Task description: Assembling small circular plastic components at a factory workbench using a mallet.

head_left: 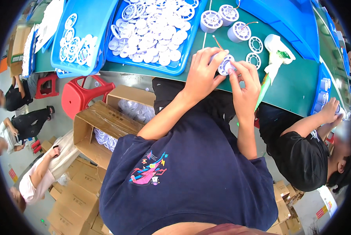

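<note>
My left hand is closed around a white spoked plastic cylinder near the table's front edge. A thin brown wire sticks up from behind that hand. My right hand presses its thumb and fingers onto the cylinder's face, where a small pale disc partly shows. Beyond my hands stand three similar items: a white cylinder, a second cylinder and a third cylinder, with wires visible on two. Two flat white rings, a far ring and a near ring, lie right of my hands.
A green-and-white tapered object lies on the green table. Blue trays of white discs and rings stand left, including a large tray. A blue bin is far right. Cardboard boxes, a red stool and other people surround the table.
</note>
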Tool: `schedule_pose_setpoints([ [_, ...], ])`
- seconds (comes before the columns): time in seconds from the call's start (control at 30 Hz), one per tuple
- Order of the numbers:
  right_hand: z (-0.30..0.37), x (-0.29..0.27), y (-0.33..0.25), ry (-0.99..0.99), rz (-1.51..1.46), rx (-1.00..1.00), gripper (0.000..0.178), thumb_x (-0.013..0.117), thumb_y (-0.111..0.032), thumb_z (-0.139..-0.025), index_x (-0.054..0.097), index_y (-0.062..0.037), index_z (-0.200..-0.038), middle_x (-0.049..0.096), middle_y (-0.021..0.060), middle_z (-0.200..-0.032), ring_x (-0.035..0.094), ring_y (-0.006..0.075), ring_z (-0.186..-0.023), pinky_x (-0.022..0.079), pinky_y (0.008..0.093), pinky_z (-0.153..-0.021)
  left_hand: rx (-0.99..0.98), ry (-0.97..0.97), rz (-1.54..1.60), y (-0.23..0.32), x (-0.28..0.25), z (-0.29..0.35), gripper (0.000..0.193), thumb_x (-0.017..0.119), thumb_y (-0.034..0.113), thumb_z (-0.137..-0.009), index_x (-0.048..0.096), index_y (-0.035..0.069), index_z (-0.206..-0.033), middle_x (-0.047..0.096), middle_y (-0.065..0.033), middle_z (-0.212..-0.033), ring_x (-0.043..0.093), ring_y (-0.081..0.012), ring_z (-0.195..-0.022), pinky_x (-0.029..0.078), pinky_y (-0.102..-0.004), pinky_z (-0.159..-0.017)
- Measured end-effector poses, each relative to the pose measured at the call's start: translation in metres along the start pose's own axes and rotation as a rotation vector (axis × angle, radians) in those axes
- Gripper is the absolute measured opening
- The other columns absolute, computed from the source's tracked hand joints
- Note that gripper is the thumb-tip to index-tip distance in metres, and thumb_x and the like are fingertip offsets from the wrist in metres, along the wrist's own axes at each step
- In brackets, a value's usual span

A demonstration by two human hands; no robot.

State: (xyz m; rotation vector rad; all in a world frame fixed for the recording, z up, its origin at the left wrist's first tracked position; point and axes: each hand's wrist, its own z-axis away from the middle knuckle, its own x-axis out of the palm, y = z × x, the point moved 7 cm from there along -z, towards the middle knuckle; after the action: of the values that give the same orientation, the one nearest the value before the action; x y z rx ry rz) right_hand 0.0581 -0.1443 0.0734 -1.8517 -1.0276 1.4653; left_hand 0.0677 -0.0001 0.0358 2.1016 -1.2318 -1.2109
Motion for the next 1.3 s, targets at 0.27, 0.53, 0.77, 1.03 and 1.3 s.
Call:
schedule_pose_setpoints([
  [0.27, -0.004, 0.001, 0.003, 0.047, -0.014, -0.023, 0.034, 0.076, 0.004, -0.087, 0.071, -0.0017, -0.120, 0.067, 0.0105, -0.118, 0.064, 0.0176, -0.089, 0.052, 0.0306, -0.072, -0.015, 0.032, -0.021, 0.001, -0.001, -0.002, 0.070, 0.088, 0.012, -0.072, 0.061, 0.010, -0.137, 0.061, -0.0128, -0.126, 0.057, -0.0356, -0.119, 0.046, -0.0479, -0.096],
  [0.53, -0.003, 0.004, 0.006, 0.018, -0.080, -0.043, 0.030, 0.075, 0.004, -0.087, 0.071, -0.0008, -0.116, 0.069, 0.0108, -0.120, 0.063, 0.0178, -0.091, 0.051, 0.0301, -0.076, -0.037, -0.001, -0.011, 0.001, -0.002, -0.001, 0.073, 0.088, 0.012, -0.070, 0.061, 0.010, -0.138, 0.062, -0.0125, -0.125, 0.058, -0.0342, -0.115, 0.045, -0.0477, -0.094],
  [0.77, -0.001, 0.006, 0.011, 0.035, -0.185, -0.016, 0.030, 0.072, 0.010, -0.087, 0.069, 0.0016, -0.116, 0.066, 0.0119, -0.121, 0.064, 0.0161, -0.095, 0.054, 0.0279, -0.080, -0.020, 0.000, -0.010, 0.001, -0.001, -0.002, 0.071, 0.089, 0.014, -0.071, 0.062, 0.009, -0.136, 0.063, -0.0123, -0.123, 0.059, -0.0342, -0.114, 0.045, -0.0468, -0.094],
  [1.03, 0.002, 0.008, 0.012, 0.059, -0.276, 0.033, 0.029, 0.071, 0.011, -0.089, 0.068, 0.0027, -0.117, 0.063, 0.0117, -0.121, 0.064, 0.0157, -0.096, 0.055, 0.0277, -0.084, -0.025, -0.001, -0.011, 0.002, -0.002, -0.001, 0.071, 0.089, 0.014, -0.071, 0.062, 0.009, -0.136, 0.063, -0.0133, -0.123, 0.059, -0.0343, -0.114, 0.046, -0.0460, -0.094],
  [1.3, 0.001, 0.007, 0.007, 0.031, -0.124, -0.042, 0.021, 0.075, 0.005, -0.090, 0.071, 0.0023, -0.111, 0.065, 0.0134, -0.117, 0.067, 0.0188, -0.091, 0.055, 0.0293, -0.077, -0.034, 0.011, -0.011, -0.001, -0.002, 0.001, 0.070, 0.088, 0.013, -0.071, 0.059, 0.006, -0.135, 0.063, -0.0151, -0.124, 0.059, -0.0358, -0.115, 0.046, -0.0478, -0.096],
])
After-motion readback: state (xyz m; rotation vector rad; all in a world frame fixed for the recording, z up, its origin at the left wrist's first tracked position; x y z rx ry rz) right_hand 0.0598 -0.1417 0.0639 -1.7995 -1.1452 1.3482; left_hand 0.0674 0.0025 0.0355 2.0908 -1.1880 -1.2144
